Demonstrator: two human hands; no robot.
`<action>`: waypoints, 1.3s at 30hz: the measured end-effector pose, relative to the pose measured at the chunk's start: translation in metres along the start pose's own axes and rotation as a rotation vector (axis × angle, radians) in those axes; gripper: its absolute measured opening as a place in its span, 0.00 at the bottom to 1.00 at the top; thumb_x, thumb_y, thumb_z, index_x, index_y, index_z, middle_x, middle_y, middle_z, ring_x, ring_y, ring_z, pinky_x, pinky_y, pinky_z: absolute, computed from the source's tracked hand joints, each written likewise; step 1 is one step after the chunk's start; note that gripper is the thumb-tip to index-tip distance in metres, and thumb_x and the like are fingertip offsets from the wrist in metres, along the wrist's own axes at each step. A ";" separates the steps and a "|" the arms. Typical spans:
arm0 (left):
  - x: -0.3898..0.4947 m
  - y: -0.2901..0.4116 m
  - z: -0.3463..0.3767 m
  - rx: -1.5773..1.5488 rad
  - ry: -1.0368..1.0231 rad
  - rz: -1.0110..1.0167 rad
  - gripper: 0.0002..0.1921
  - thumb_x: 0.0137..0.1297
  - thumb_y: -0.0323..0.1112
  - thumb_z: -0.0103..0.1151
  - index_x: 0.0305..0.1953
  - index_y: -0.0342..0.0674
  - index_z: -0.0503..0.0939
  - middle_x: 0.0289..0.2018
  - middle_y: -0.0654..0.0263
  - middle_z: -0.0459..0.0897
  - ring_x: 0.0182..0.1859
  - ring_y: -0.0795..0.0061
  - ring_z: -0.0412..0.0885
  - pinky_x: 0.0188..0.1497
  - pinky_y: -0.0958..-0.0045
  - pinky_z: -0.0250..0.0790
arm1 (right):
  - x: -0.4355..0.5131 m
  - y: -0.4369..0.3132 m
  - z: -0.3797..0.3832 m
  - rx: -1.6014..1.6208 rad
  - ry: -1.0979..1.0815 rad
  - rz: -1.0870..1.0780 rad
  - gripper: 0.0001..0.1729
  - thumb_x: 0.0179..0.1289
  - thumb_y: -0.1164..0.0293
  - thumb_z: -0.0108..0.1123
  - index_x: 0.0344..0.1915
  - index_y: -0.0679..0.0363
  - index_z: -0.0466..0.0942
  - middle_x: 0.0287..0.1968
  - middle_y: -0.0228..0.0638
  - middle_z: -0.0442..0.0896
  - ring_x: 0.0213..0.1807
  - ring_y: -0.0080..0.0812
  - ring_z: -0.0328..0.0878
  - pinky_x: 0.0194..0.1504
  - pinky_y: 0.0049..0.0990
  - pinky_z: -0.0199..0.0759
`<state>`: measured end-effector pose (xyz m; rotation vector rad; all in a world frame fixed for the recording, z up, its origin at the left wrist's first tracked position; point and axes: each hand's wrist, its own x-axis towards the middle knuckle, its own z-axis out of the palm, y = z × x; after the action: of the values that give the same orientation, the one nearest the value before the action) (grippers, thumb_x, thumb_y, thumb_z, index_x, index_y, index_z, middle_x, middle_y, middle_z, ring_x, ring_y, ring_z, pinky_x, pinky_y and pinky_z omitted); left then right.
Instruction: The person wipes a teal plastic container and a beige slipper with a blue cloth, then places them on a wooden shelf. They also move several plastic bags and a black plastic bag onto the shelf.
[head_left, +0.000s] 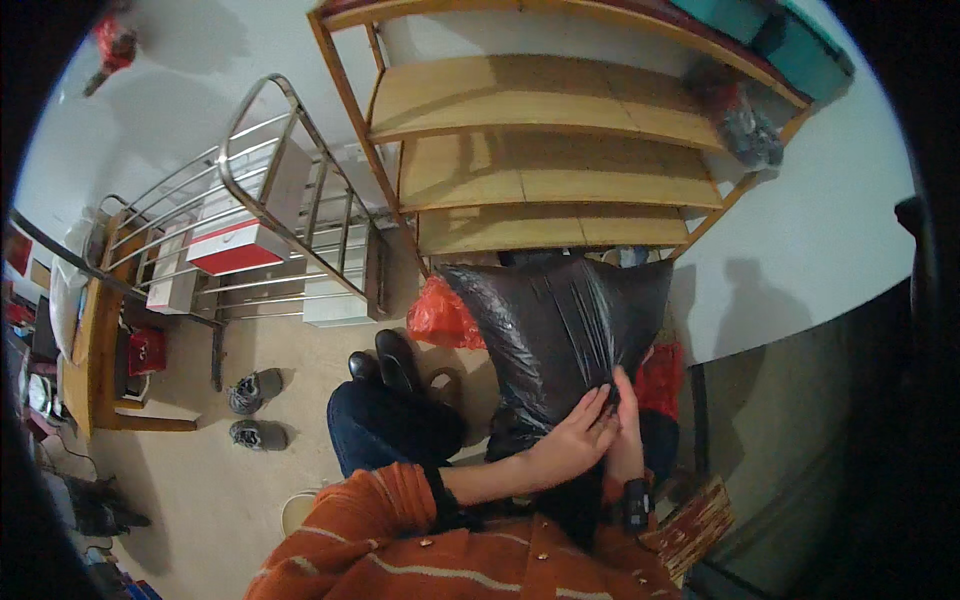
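A large, full black plastic bag (555, 330) stands upright in front of me, between my legs and the wooden shelf. Its creases run together at the point where both hands meet. My left hand (577, 431) reaches across from the left, its fingers on the gathered plastic. Close against it, my right hand (627, 424) pinches the same bunched part, thumb and fingers partly hidden behind the left. A dark band (637, 506) is around my right wrist. More loose black plastic hangs below the hands, towards my lap.
Behind the bag rises a wooden shelf unit (555, 172). Red plastic bags (444, 315) flank the black one. A metal rack (277, 202) with shoe boxes (238, 247) stands left. Grey shoes (246, 394) lie on the floor, near a pale bucket (297, 511). A white wall (840, 217) bounds the right.
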<state>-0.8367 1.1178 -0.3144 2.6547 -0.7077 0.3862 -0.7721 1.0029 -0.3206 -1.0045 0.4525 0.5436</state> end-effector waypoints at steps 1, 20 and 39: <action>-0.006 0.009 -0.007 -0.008 0.051 0.015 0.22 0.56 0.32 0.50 0.52 0.28 0.71 0.57 0.45 0.69 0.65 0.42 0.60 0.68 0.49 0.51 | -0.011 -0.005 0.007 -0.064 0.078 0.033 0.27 0.61 0.57 0.58 0.56 0.59 0.70 0.55 0.37 0.73 0.53 0.31 0.70 0.57 0.27 0.63; -0.086 -0.081 -0.103 -2.215 0.162 -0.890 0.44 0.56 0.70 0.48 0.65 0.43 0.61 0.64 0.55 0.65 0.64 0.52 0.64 0.64 0.47 0.57 | -0.107 -0.109 0.075 -1.689 -0.990 -1.923 0.13 0.49 0.71 0.57 0.38 0.56 0.73 0.46 0.36 0.77 0.54 0.39 0.73 0.59 0.37 0.66; -0.040 -0.033 -0.045 -2.235 0.513 -0.523 0.35 0.66 0.59 0.43 0.64 0.38 0.61 0.61 0.54 0.68 0.60 0.59 0.70 0.65 0.56 0.60 | -0.086 -0.102 0.074 -1.363 -0.623 -1.687 0.14 0.56 0.76 0.56 0.44 0.55 0.72 0.62 0.41 0.68 0.66 0.59 0.57 0.63 0.50 0.57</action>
<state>-0.8607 1.1804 -0.2969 0.4550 0.0268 -0.0309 -0.7682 1.0056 -0.1683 -1.9143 -1.5017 -0.5512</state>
